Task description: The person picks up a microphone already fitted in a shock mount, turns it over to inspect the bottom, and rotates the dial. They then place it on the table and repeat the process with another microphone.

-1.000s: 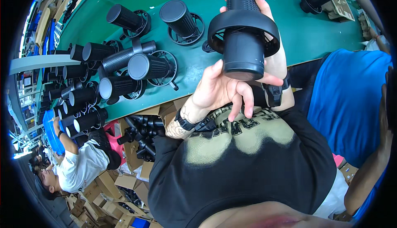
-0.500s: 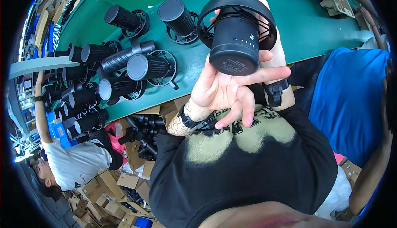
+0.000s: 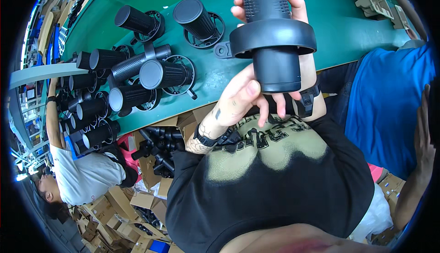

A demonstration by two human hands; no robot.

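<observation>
Black plastic housing (image 3: 272,37) is sitting in both hands above the green counter (image 3: 339,28): left hand (image 3: 240,98) cupping the smooth lower barrel, right hand (image 3: 293,5) wrapping the ribbed top. Looking rigid, light (ribs gripping better).

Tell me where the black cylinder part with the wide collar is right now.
In the head view, the black cylinder part is at upper centre, raised above the green table, gripped by the left hand at its lower end and the right hand behind its ribbed top.
</observation>
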